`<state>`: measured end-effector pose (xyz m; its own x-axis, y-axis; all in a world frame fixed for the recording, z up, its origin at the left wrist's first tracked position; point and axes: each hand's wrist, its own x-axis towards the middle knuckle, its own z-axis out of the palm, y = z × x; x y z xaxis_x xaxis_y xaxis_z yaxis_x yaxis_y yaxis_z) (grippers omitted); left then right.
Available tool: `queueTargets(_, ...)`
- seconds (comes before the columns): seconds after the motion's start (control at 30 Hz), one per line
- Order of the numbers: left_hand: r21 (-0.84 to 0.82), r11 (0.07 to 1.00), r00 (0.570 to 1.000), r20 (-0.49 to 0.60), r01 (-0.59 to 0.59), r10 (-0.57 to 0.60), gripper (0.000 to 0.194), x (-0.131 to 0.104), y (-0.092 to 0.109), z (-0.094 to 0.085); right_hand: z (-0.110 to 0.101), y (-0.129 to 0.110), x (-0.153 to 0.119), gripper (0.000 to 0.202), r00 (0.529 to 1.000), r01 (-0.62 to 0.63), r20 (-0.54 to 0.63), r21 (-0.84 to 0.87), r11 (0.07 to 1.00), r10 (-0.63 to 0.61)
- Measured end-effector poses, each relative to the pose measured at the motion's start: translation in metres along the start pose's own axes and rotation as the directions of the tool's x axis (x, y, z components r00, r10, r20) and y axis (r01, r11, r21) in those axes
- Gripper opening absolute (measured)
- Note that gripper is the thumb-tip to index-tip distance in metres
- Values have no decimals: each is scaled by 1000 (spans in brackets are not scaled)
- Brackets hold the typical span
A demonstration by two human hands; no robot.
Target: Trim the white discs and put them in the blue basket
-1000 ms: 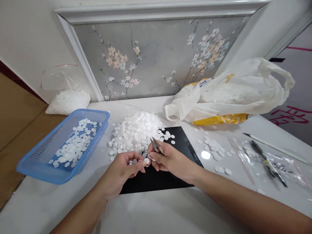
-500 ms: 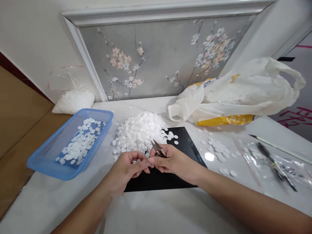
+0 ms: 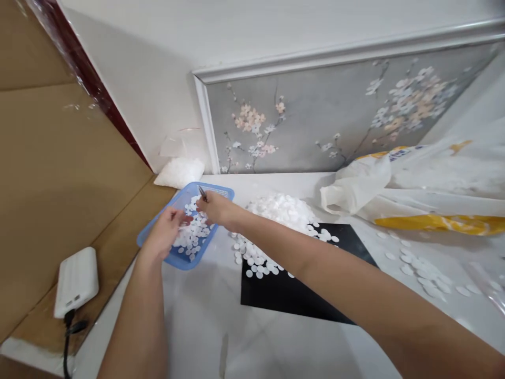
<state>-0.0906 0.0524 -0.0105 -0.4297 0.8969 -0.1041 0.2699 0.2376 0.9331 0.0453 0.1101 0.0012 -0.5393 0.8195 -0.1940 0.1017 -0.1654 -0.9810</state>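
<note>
Both hands are over the blue basket (image 3: 185, 261), which holds many small white discs (image 3: 192, 239). My left hand (image 3: 169, 226) is above its left side, fingers apart and partly curled, with nothing visible in them. Above the back right part of the basket, my right hand (image 3: 213, 206) is closed around small metal snips (image 3: 202, 193), whose tips stick out past the fingers. A large pile of white discs (image 3: 282, 210) lies right of the basket, spilling onto a black mat (image 3: 276, 295) and partly hidden by my right forearm.
A bag of white pieces (image 3: 180, 171) stands behind the basket. To the right are a white and yellow plastic bag (image 3: 437, 200) and scattered discs (image 3: 424, 271). A white power bank (image 3: 78, 279) with a cable lies on cardboard at the left. A framed flower panel (image 3: 307, 121) stands behind.
Both hands have moved left from the black mat to the basket and come apart. My left hand has opened; the snips remain in my right. The view has turned left, showing the power bank.
</note>
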Motion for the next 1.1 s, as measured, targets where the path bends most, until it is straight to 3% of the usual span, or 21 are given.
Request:
queueTargets(0.1, 56, 998, 1000, -19, -20, 21, 22, 6, -10, -8, 8, 3, 15, 18, 999, -9, 30, -77, 997, 11)
queueTargets(0.23, 25, 993, 989, -96, -115, 117, 17, 7, -5, -14, -1, 5, 5, 14, 998, 69, 17, -62, 996, -68)
queueTargets(0.3, -44, 987, 985, -93, -153, 148, 19, 1, 4, -7, -14, 6, -10, 16, 994, 106, -9, -48, 993, -106)
queueTargets(0.37, -145, 977, 987, -4, -157, 158, 25, -12, 13, 12, -31, 12, -33, 18, 992, 123, -22, -22, 992, -124)
queueTargets(0.47, -288, 956, 959, 248, -63, 138, 35, -40, 19, 54, -62, 29, -77, 27, 993, 109, -54, 25, 994, -107)
queueTargets(0.53, -333, 942, 921, 376, 38, 96, 37, -62, 17, 83, -82, 44, -109, 33, 993, 34, -113, 108, 994, -22)
queueTargets(0.7, -317, 903, 787, 616, 289, -36, 37, -105, 1, 132, -110, 78, -170, 33, 975, -107, -167, 223, 969, 147)
queueTargets(0.77, -290, 875, 727, 680, 388, -97, 35, -114, -4, 141, -113, 86, -180, 34, 966, -131, -183, 262, 956, 182)
queueTargets(0.83, -274, 848, 695, 705, 454, -144, 35, -119, -8, 147, -115, 90, -183, 36, 959, -126, -211, 280, 952, 189)
queueTargets(1.1, -219, 839, 700, 672, 499, -241, 34, -119, -2, 152, -118, 90, -184, 40, 957, -92, -252, 198, 976, 141)
